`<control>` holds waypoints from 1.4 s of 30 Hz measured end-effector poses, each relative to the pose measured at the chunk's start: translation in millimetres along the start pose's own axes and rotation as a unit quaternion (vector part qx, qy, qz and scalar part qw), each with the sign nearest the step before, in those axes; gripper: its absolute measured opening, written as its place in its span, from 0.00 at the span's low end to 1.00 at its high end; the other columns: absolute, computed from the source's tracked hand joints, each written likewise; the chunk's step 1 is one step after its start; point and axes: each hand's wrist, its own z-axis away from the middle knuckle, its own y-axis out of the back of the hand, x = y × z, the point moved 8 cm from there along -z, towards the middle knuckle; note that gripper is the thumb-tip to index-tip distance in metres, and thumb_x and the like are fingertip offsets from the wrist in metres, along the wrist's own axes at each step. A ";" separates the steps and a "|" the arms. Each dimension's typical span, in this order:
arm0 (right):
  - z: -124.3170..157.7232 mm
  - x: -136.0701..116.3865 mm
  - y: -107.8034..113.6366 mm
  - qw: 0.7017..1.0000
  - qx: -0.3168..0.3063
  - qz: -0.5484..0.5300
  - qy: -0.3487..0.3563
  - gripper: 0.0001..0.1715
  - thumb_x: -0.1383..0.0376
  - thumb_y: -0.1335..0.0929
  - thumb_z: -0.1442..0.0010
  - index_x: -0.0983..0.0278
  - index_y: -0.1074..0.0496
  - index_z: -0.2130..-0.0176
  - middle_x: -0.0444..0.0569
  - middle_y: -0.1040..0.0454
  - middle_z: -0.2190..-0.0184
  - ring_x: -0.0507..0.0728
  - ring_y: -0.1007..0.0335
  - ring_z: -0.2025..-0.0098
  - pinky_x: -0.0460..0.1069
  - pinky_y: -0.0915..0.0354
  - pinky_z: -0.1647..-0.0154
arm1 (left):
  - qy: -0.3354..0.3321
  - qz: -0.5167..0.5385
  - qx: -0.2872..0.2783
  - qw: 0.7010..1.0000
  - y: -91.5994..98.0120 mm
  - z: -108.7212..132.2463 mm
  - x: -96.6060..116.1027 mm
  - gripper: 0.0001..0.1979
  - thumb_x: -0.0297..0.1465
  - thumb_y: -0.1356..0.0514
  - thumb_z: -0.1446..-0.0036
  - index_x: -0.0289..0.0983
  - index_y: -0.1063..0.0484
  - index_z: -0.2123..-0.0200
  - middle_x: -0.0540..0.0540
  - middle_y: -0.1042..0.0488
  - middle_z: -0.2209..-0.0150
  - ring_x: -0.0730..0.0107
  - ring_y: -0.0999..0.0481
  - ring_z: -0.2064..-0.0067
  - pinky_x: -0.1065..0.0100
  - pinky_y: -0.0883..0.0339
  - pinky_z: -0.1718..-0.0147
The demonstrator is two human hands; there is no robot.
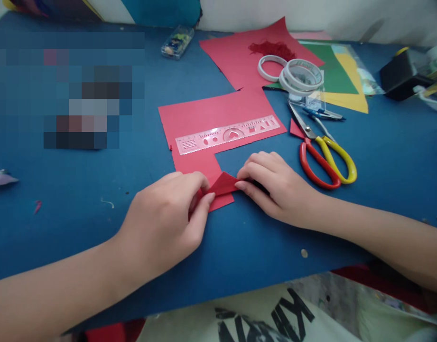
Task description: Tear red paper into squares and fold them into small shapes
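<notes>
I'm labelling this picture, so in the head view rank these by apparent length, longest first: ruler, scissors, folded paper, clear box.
1. Ruler
2. Scissors, somewhat shorter
3. Folded paper and clear box: too alike to rank, with the paper nearer the camera and partly hidden.

A pale garment (255,301) bears bold black lettering (292,311)

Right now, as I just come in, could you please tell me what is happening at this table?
The person's left hand and right hand pinch a folded piece of red paper from either side. Just beyond it, a clear ruler lies on a larger red sheet. Scissors lie on the blue table, to the right.
</notes>
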 end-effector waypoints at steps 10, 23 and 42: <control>4.4 -4.6 7.5 0.977 -0.046 -0.207 -0.022 0.09 0.67 0.36 0.36 0.65 0.35 0.70 0.45 0.33 0.73 0.51 0.39 0.68 0.49 0.43 0.64 | -0.030 0.167 -0.044 0.985 3.5 -3.1 3.0 0.08 0.29 0.47 0.39 0.38 0.32 0.71 0.53 0.32 0.74 0.75 0.34 0.71 0.71 0.40 0.72; 6.9 -3.2 10.7 0.992 0.008 -0.125 -0.010 0.06 0.69 0.34 0.38 0.64 0.27 0.63 0.49 0.26 0.66 0.53 0.30 0.64 0.48 0.33 0.64 | -0.063 0.078 0.050 0.994 11.1 -8.3 5.0 0.07 0.28 0.43 0.42 0.38 0.24 0.68 0.49 0.26 0.67 0.72 0.27 0.66 0.70 0.32 0.67; 25.7 -46.0 16.2 0.952 0.038 0.211 0.220 0.09 0.73 0.36 0.37 0.67 0.28 0.67 0.51 0.26 0.68 0.56 0.33 0.65 0.54 0.39 0.67 | -0.343 -0.140 0.076 0.926 13.0 16.7 37.3 0.12 0.24 0.52 0.37 0.30 0.29 0.59 0.41 0.24 0.65 0.60 0.25 0.64 0.62 0.31 0.70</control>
